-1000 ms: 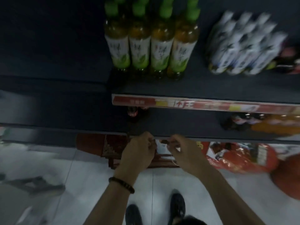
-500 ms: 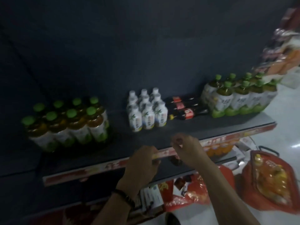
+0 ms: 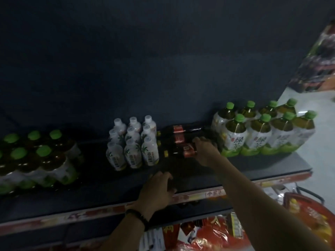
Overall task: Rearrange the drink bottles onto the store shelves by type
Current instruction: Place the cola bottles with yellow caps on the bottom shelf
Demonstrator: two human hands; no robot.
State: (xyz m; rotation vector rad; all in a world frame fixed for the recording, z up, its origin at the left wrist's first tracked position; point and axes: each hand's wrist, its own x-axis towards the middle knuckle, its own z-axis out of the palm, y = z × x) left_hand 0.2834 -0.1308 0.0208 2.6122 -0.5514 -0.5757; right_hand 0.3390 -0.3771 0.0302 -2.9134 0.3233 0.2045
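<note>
Two hands are at work on one shelf. The right hand point(image 3: 205, 151) reaches far in, and its fingers curve over the body of the nearest dark bottle point(image 3: 184, 152), just right of the bottle's red label. The grip looks closed round it, though the dim light hides the thumb. That bottle lies on its side, with two more dark bottles point(image 3: 178, 134) lying the same way just behind it. All three are in the gap between two groups of standing bottles.

The left hand point(image 3: 157, 192) rests palm down on the near edge of the shelf point(image 3: 272, 169), its fingers loosely spread and holding nothing. A dark beaded bracelet point(image 3: 139, 217) circles that wrist.

Just left of the lying bottles stand nine small white bottles point(image 3: 132, 144) in three rows. To the right stands a wrapped pack of green-capped tea bottles point(image 3: 262, 134), and another green-capped pack point(image 3: 36, 160) stands at the far left. A red price strip point(image 3: 213, 193) runs along the shelf front. Low on the right sits a red basket point(image 3: 308, 214).
</note>
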